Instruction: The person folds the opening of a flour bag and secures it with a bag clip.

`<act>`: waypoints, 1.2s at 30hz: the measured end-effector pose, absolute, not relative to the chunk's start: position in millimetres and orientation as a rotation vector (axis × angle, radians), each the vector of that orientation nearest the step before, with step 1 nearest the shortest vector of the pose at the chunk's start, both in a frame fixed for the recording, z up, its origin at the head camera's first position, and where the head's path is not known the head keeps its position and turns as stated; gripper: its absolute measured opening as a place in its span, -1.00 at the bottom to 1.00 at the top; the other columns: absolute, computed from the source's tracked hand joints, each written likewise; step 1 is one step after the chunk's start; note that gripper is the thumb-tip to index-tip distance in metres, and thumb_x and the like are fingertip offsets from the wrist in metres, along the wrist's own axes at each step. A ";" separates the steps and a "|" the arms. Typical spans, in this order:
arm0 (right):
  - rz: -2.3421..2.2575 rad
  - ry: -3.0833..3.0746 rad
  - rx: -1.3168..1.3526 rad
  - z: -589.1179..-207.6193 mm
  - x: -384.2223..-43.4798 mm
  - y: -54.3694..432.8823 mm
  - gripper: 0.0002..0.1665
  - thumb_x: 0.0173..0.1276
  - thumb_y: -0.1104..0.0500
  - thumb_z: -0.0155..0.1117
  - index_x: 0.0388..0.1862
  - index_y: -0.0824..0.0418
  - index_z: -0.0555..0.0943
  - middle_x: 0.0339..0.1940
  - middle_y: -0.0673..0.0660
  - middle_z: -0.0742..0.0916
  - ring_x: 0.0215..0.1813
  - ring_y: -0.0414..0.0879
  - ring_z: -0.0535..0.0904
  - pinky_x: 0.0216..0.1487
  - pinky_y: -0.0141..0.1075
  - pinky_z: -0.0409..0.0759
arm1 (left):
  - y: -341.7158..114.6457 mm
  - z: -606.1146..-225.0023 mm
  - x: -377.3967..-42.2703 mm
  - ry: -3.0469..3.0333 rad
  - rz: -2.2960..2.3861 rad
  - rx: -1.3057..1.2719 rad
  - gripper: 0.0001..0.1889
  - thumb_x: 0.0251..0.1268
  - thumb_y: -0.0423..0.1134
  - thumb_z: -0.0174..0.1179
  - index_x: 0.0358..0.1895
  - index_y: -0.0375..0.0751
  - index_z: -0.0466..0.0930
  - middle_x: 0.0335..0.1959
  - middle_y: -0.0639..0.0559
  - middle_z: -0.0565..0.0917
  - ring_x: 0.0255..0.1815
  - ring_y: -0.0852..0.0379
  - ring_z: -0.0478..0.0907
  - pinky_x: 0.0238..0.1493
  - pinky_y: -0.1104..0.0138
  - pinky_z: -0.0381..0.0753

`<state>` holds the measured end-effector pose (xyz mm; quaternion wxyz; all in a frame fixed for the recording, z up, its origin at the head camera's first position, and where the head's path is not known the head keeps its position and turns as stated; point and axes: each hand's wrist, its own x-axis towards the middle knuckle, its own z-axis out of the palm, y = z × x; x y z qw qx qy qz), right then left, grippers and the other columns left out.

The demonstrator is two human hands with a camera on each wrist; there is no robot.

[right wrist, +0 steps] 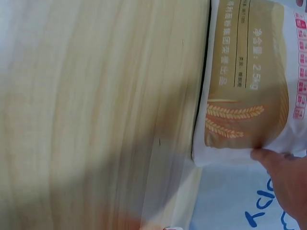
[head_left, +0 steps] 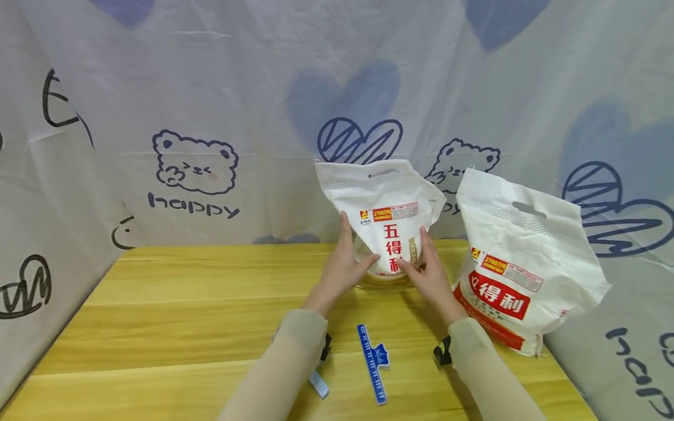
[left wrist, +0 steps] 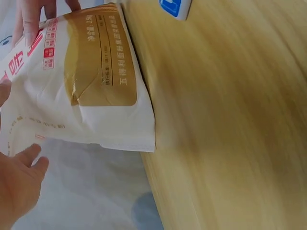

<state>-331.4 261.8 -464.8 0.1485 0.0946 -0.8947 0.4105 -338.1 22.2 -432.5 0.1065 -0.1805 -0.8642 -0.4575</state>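
Observation:
A white flour bag [head_left: 391, 216] with red lettering and a gold lower panel stands upright near the table's back edge, its handle slot at the top. My left hand [head_left: 339, 266] rests on its left side, thumb stretched across the front. On the bag's right side lies my right hand [head_left: 432, 278], its thumb also pointing inward over the front. The left wrist view shows the bag's gold panel [left wrist: 100, 62] with the left hand [left wrist: 19, 187] at its side. In the right wrist view my right hand [right wrist: 285, 182] touches the bag's lower side edge; its other fingers are hidden.
A second white flour bag [head_left: 521, 280] with red bands leans at the table's right edge. A dark blue clip [head_left: 372, 365] lies on the wooden table [head_left: 184, 316] between my forearms. A light blue clip [head_left: 318, 384] is partly under my left sleeve. Behind hangs a printed curtain [head_left: 253, 88].

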 end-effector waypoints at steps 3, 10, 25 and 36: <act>1.208 -2.570 0.282 -463.2 -331.2 264.1 0.17 0.48 -0.09 0.37 0.76 -0.13 -0.21 0.76 0.21 -0.03 0.71 0.27 -0.10 0.59 0.30 0.10 | 25.0 -434.0 -336.9 -2.539 -1.320 -0.571 0.24 0.42 -0.01 0.36 0.66 0.04 -0.64 0.67 -0.11 0.14 0.56 -0.09 0.32 0.51 0.02 0.38; 1.233 -2.577 0.268 -462.9 -329.9 266.8 0.16 0.46 -0.05 0.41 0.76 -0.18 -0.15 0.76 0.19 0.00 0.71 0.29 -0.07 0.50 0.27 0.31 | 32.5 -436.0 -335.3 -2.520 -1.340 -0.630 0.21 0.42 -0.16 0.37 0.68 -0.03 -0.57 0.63 -0.17 0.24 0.47 -0.05 0.45 0.49 0.15 0.43; 1.248 -2.560 0.282 -462.2 -331.1 261.8 0.17 0.39 -0.06 0.48 0.75 -0.21 -0.07 0.75 0.19 0.07 0.69 0.30 0.02 0.44 0.28 0.41 | 32.0 -441.1 -337.5 -2.435 -1.134 -0.737 -0.02 0.39 -0.34 0.32 0.67 -0.36 -0.19 0.34 -0.34 0.41 0.34 -0.20 0.46 0.48 0.11 0.45; 1.286 -2.569 0.319 -461.0 -336.7 239.6 0.19 0.37 -0.04 0.51 0.75 -0.22 -0.06 0.74 0.17 0.09 0.67 0.28 0.09 0.44 0.22 0.43 | 6.8 -439.0 -338.0 -2.474 -1.185 -0.684 0.00 0.36 -0.35 0.34 0.68 -0.30 -0.19 0.41 -0.35 0.36 0.41 -0.24 0.40 0.52 0.07 0.38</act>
